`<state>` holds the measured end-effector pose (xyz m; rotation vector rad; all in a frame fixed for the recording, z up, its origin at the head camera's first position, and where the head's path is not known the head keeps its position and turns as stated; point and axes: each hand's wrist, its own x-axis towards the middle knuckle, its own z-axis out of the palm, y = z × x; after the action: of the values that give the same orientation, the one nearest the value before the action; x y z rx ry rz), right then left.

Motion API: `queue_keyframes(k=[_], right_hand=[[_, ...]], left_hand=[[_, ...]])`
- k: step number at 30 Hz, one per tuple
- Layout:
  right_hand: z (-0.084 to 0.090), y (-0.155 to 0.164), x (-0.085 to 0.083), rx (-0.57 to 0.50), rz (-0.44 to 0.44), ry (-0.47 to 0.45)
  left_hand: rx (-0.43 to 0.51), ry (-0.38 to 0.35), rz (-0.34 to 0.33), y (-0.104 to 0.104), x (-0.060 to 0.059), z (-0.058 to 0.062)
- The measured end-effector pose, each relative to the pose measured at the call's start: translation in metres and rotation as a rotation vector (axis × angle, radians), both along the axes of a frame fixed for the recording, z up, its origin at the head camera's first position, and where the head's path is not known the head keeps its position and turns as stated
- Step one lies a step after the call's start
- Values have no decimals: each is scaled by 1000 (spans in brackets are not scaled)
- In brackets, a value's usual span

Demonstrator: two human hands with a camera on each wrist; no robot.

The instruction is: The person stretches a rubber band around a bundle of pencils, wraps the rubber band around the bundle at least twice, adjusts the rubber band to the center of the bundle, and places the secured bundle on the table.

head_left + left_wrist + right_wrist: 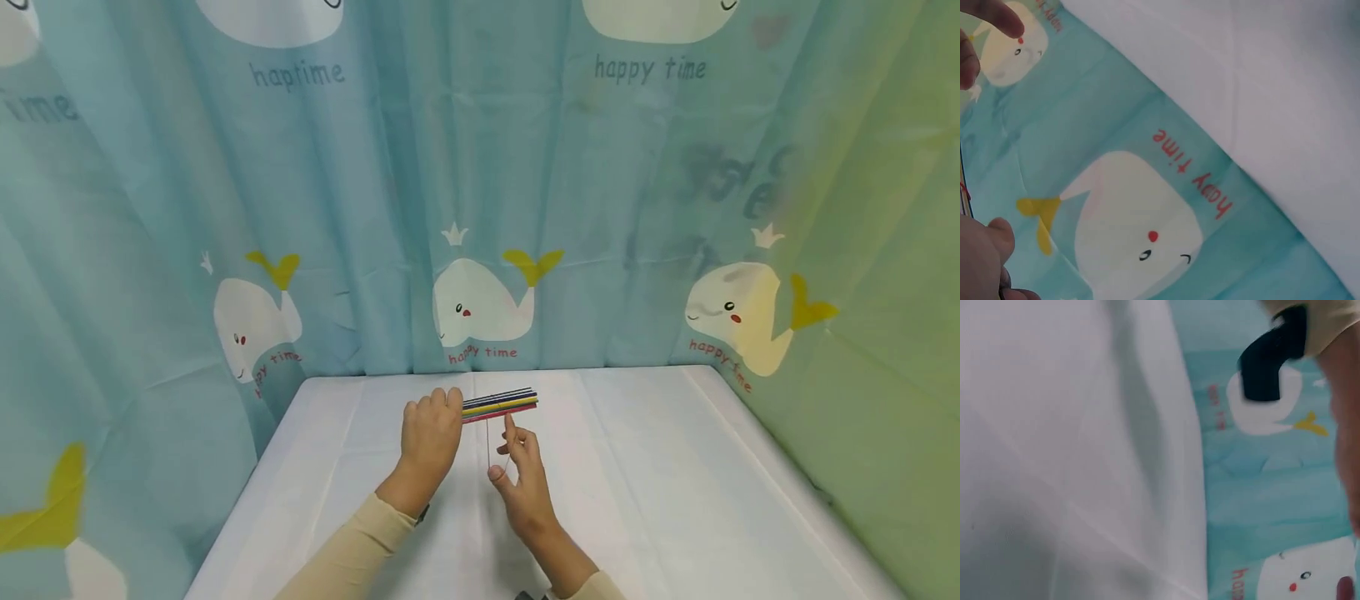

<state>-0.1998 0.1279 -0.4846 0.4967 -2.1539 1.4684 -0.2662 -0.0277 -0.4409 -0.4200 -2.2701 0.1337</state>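
In the head view, my left hand (pixel 432 429) grips one end of a bundle of thin coloured sticks (pixel 517 402), with blue, yellow, green and red among them. The free ends point right, held above the table. Below them, my right hand (pixel 527 475) has its thumb hooked in a thin rubber band (pixel 487 446), which stretches down from the bundle. Its index finger reaches up to the sticks' underside. At the left wrist view's edge, a red piece of the band crosses the sticks, beside my left hand (pixel 985 253). Only a fingertip (pixel 1345 589) and the wrist show in the right wrist view.
A white-covered table (pixel 637 500) lies under both hands. Behind it hangs a blue curtain (pixel 375 208) printed with whales, and a greenish curtain (pixel 885 400) runs along the right side. A dark strap (pixel 1266 369) hangs near my right sleeve.
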Motion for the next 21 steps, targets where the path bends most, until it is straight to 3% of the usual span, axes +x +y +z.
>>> queue_keyframes(k=[3,6,11,14,17,21], right_hand=[[10,3,0,-39,89,-67],[20,10,-3,-122,242,-201],[30,30,-12,-420,590,-538],[29,46,-19,-581,747,-634],[29,58,-25,-614,788,-641],[30,67,-30,-517,703,-597]], left_hand=[[5,-6,29,0,-1,-2],[4,-14,31,0,-1,-3],[22,-18,5,-3,1,-1],[49,32,-35,-5,2,1],[70,97,-88,-7,3,3],[59,155,-166,-9,3,4]])
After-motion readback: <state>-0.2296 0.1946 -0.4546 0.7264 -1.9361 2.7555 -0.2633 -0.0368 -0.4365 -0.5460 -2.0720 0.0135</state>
